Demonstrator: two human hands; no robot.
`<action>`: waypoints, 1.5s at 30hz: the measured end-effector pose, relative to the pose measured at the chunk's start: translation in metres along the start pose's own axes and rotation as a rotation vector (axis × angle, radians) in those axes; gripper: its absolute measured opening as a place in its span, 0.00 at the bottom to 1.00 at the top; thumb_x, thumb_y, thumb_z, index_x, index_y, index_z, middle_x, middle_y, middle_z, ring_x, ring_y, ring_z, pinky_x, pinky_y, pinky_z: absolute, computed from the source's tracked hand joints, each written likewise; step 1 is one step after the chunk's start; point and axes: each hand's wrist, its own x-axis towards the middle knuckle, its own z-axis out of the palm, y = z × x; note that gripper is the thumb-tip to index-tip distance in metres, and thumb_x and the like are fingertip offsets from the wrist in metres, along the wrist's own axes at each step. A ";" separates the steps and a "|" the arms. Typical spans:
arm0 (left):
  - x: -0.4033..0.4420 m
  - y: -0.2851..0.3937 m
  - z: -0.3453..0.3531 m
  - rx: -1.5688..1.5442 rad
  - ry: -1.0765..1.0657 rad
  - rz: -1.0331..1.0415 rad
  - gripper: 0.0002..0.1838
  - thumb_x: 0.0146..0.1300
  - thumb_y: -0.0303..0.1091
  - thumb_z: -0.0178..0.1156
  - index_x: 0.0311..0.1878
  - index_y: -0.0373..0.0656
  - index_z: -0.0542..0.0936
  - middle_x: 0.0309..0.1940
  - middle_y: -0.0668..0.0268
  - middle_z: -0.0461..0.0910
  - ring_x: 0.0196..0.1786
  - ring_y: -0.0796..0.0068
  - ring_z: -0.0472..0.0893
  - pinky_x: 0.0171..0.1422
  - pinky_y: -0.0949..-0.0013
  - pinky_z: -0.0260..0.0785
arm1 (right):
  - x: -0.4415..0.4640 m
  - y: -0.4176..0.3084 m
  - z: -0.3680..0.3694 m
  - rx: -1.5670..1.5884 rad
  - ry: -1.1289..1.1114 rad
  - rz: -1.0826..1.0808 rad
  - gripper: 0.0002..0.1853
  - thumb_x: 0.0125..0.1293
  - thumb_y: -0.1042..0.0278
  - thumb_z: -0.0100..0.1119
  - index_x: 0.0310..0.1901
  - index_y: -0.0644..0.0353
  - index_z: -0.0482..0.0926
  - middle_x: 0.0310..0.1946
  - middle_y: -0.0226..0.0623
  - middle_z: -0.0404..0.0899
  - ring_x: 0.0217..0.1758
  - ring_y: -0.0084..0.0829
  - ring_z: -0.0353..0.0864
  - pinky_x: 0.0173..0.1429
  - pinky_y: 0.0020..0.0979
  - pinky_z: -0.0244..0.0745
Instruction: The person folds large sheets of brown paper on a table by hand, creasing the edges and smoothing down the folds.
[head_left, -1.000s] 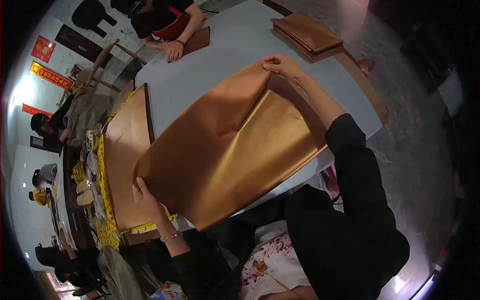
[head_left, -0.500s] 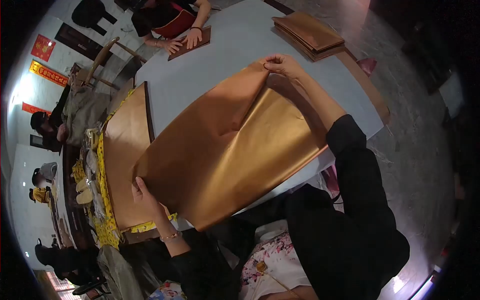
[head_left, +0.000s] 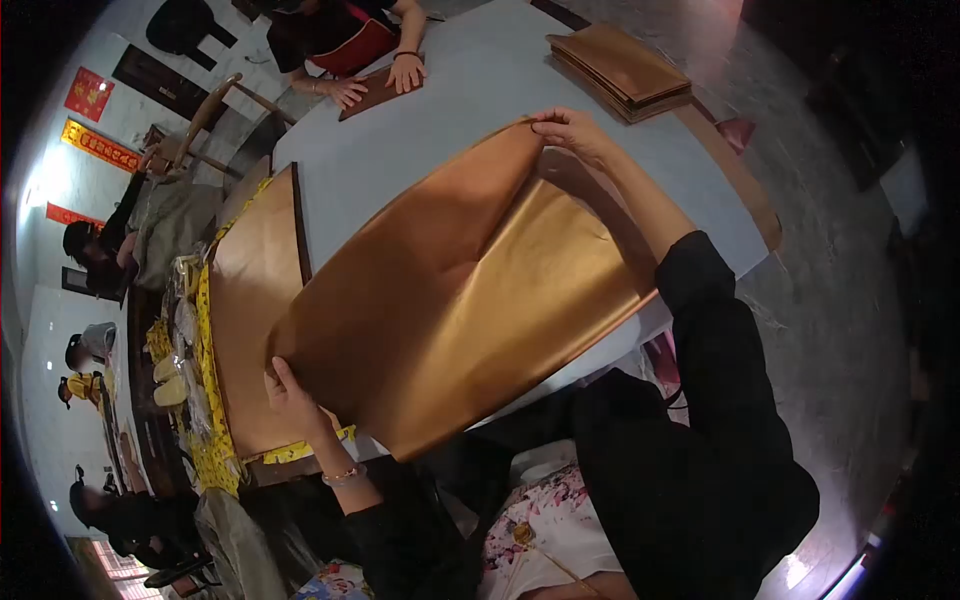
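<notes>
A large, shiny copper-coloured sheet [head_left: 540, 285] stretches between my two hands above the table, bowed and creased near its middle. My left hand [head_left: 292, 392] grips its lower left edge, thumb on the near face and the other fingers mostly hidden behind. At the far upper corner, my right hand [head_left: 570, 132] pinches the sheet between thumb and fingers. The sheet's lower edge hangs toward my lap. Beneath and left of it lies a stack of flat brown sheets [head_left: 245, 310] with yellow patterned wrapping [head_left: 207, 400] around its edge.
The table [head_left: 350, 200] has a pale grey-blue top. At its far right rests a pile of folded copper sheets [head_left: 625, 70]. Opposite me, a person's hands [head_left: 405, 73] press on a folded brown piece [head_left: 375, 95]. More people sit at left, near a wooden chair [head_left: 195, 125].
The sheet's upper edge has shifted slightly, while both my hands keep their hold. Across the table, the other person's hand has slid outward along the folded piece.
</notes>
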 end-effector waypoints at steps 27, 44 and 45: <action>-0.002 -0.008 -0.008 -0.115 -0.043 0.031 0.25 0.67 0.42 0.50 0.59 0.32 0.66 0.55 0.59 0.71 0.53 0.70 0.72 0.57 0.69 0.65 | -0.004 0.008 0.006 -0.016 0.117 -0.242 0.08 0.60 0.66 0.60 0.39 0.59 0.76 0.32 0.25 0.75 0.38 0.18 0.73 0.47 0.22 0.69; -0.004 -0.011 -0.014 -0.109 -0.062 0.020 0.24 0.67 0.42 0.49 0.58 0.32 0.67 0.54 0.59 0.71 0.53 0.70 0.72 0.57 0.68 0.65 | -0.014 -0.005 -0.002 0.104 -0.021 -0.171 0.04 0.61 0.71 0.57 0.38 0.58 0.75 0.34 0.25 0.74 0.38 0.17 0.71 0.45 0.21 0.66; -0.002 -0.014 -0.015 -0.120 -0.072 0.020 0.24 0.67 0.42 0.49 0.58 0.32 0.67 0.54 0.59 0.71 0.53 0.70 0.72 0.56 0.68 0.65 | -0.015 -0.005 -0.004 0.146 -0.024 -0.156 0.04 0.61 0.72 0.56 0.38 0.57 0.74 0.34 0.24 0.74 0.38 0.17 0.71 0.46 0.21 0.66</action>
